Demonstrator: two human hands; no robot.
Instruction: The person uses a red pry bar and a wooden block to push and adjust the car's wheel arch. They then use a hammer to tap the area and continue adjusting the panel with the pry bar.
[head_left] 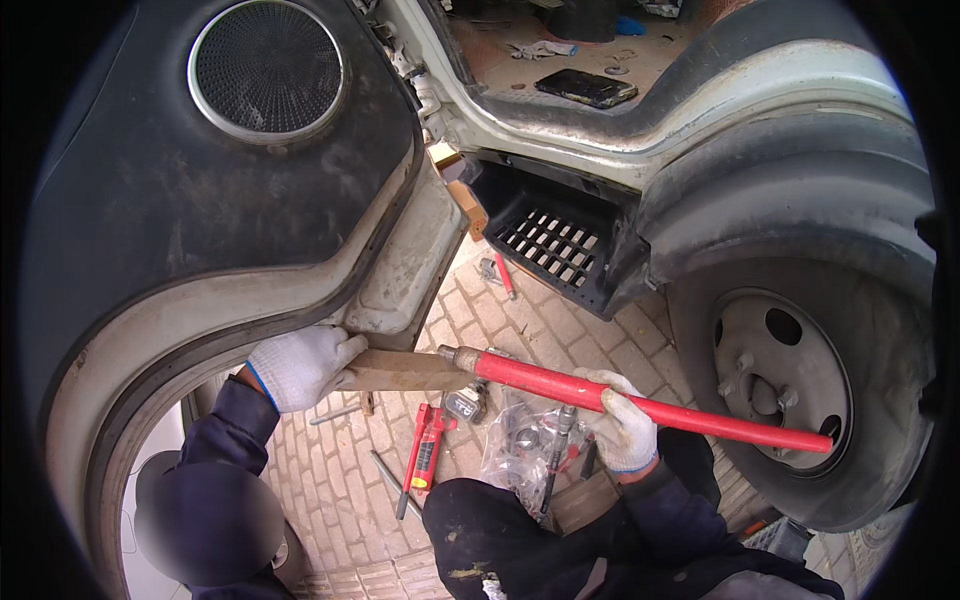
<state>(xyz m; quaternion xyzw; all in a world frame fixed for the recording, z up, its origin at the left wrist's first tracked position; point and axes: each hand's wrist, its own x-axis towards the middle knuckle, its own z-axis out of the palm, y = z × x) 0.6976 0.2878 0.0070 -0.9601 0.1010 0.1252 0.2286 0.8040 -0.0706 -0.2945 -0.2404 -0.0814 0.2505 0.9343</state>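
My gloved left hand [300, 368] grips a flat wooden board [405, 370] just below the door's lower edge [400, 300]. My gloved right hand [625, 430] is closed around a long red pipe [530, 378], which lies diagonally across the view with a worn metal tip at its left end, near the board. On the brick paving below are a red hydraulic tool [426, 450], a battery power tool [464, 404] partly hidden by the board and pipe, a clear bag of parts [505, 460] and a dark metal bar [555, 465].
The open door [180, 180] fills the upper left. A slotted black step [545, 245], wheel arch [770, 190] and wheel [690, 330] bound the right. A small red-handled tool [505, 280] and cardboard [470, 205] lie under the step. My dark-clothed knee [470, 520] is low in view.
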